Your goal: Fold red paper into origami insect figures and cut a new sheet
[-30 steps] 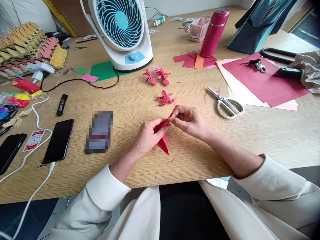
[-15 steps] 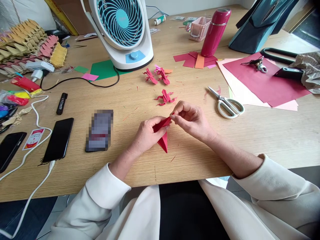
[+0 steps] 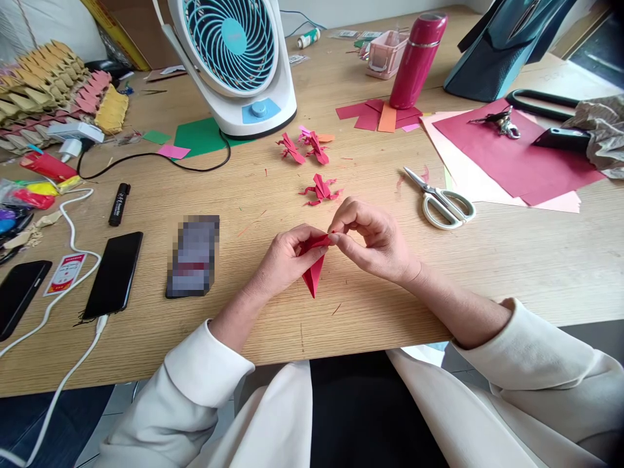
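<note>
A folded red paper piece point(image 3: 314, 275) hangs between my hands near the desk's front, one pointed end facing down toward me. My left hand point(image 3: 287, 260) pinches its body between thumb and fingers. With thumb and fingertips, my right hand point(image 3: 368, 239) grips the paper's upper right tip. Just beyond my hands lies a red folded paper figure point(image 3: 322, 189). Two more figures, one on the left point(image 3: 291, 148) and one on the right point(image 3: 316, 149), sit farther back.
White-handled scissors point(image 3: 442, 201) lie to the right, before large red paper sheets point(image 3: 507, 153). A fan point(image 3: 244, 71) and a pink bottle point(image 3: 419, 62) stand behind. Phones, a black marker point(image 3: 119, 205) and a white cable point(image 3: 72, 227) are on the left.
The folded paper has turned slightly, its lower point swinging left. My right hand has shifted a little left and down with the tip. My left hand keeps its hold.
</note>
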Demonstrator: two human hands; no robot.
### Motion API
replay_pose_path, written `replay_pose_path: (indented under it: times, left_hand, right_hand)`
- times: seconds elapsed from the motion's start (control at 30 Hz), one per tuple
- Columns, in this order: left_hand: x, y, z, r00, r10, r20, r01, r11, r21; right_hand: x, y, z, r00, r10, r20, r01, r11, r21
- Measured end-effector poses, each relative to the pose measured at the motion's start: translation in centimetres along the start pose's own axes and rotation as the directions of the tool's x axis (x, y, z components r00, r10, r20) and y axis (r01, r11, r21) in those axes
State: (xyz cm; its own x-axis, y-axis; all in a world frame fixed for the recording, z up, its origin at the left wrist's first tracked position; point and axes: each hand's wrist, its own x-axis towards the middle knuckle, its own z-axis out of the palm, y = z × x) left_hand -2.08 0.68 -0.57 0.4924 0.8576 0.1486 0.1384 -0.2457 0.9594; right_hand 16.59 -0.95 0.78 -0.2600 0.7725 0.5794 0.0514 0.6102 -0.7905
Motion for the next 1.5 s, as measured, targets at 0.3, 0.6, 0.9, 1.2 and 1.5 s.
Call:
replay_pose_path:
  times: [0.3, 0.6, 0.9, 1.2, 1.5]
  left_hand:
    - [0.0, -0.1, -0.4, 0.962, -0.274, -0.014, 0.222, 0.806, -0.548]
    - [0.4, 0.5, -0.1, 0.932, -0.32, -0.169, 0.148, 0.763, -0.629]
    - [0.1, 0.3, 0.1, 0.957, -0.194, -0.216, 0.062, 0.864, -0.499]
    - [-0.3, 1.3, -1.4, 0.98, 0.123, -0.157, -0.135, 0.988, -0.069]
    - [-0.6, 1.8, -2.3, 0.96, 0.207, -0.186, -0.182, 0.972, 0.147]
  right_hand:
    - [-0.1, 0.5, 0.0, 0.998, 0.065, -0.007, -0.065, 0.997, -0.052]
    - [-0.4, 1.0, 0.8, 0.973, 0.195, 0.121, -0.183, 0.977, -0.107]
    - [-0.4, 0.7, 1.2, 0.95, 0.291, 0.111, -0.299, 0.952, 0.068]
    - [-0.2, 0.9, 0.4, 0.981, 0.175, 0.082, -0.183, 0.978, 0.104]
    - [0.1, 1.0, -0.9, 0.938, 0.269, 0.219, -0.308, 0.936, 0.17]
